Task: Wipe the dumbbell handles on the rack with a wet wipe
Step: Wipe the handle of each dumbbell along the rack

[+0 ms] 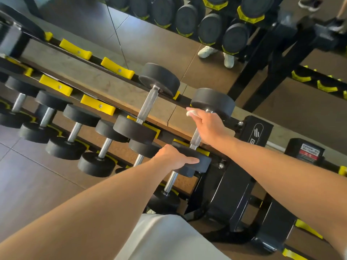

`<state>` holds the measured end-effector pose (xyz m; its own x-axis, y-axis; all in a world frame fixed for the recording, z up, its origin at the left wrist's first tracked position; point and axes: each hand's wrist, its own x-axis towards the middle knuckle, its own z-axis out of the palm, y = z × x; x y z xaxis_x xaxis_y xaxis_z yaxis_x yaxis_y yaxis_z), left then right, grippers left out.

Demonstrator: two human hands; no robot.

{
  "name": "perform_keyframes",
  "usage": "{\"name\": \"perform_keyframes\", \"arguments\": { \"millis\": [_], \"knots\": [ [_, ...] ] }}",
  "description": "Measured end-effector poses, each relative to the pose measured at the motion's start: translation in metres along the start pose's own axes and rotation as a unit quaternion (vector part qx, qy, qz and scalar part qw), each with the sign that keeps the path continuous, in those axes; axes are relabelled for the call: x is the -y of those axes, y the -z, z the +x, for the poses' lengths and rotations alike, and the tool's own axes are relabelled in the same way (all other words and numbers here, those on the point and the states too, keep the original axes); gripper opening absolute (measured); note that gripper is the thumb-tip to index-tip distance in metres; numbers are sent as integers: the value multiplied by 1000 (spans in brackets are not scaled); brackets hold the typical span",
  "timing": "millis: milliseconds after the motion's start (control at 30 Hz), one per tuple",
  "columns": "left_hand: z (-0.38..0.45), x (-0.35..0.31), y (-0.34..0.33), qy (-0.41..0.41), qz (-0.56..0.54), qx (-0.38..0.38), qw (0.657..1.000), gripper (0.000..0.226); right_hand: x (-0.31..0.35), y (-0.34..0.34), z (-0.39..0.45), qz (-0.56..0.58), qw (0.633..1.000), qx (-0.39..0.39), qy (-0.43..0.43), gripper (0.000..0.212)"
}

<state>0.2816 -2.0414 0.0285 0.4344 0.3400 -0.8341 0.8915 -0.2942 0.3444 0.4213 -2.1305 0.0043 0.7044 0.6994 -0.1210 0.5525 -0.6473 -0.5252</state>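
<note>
On the top tier of the dumbbell rack (249, 132), the rightmost dumbbell (213, 102) lies across the rails with its chrome handle (195, 139) running from the near head to the far head. The right hand (207, 126) has its grip wrapped round the far part of that handle, just below the far head, and a white wet wipe (190, 112) shows bunched at the fingertips against the metal. The left hand (173, 157) rests on the near head (201, 160) of the same dumbbell, fingers curled over its top edge and holding it.

Just to the left on the same tier sits a second dumbbell (159, 76) with a bare handle. Further left the yellow cradles (117, 68) of this tier hold nothing. On the lower tier, a row of smaller dumbbells (75, 132) runs off to the left. A mirror (159, 44) behind the rack reflects more dumbbells and a pair of white shoes (217, 54). Light shorts (165, 239) show at the near edge.
</note>
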Motion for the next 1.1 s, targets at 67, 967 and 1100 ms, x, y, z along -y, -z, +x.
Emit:
{"name": "perform_keyframes", "arguments": {
  "millis": [67,967,1100],
  "knots": [
    [-3,0,0,1,9,-7,1000,98,-16,1,9,-143,980,13,137,40],
    [-3,-2,-3,0,2,-12,1000,85,15,-9,-53,67,976,207,-24,34],
    [-1,1,-3,-1,-8,-6,1000,87,-16,-1,-70,301,909,47,-285,35]
  ]
}}
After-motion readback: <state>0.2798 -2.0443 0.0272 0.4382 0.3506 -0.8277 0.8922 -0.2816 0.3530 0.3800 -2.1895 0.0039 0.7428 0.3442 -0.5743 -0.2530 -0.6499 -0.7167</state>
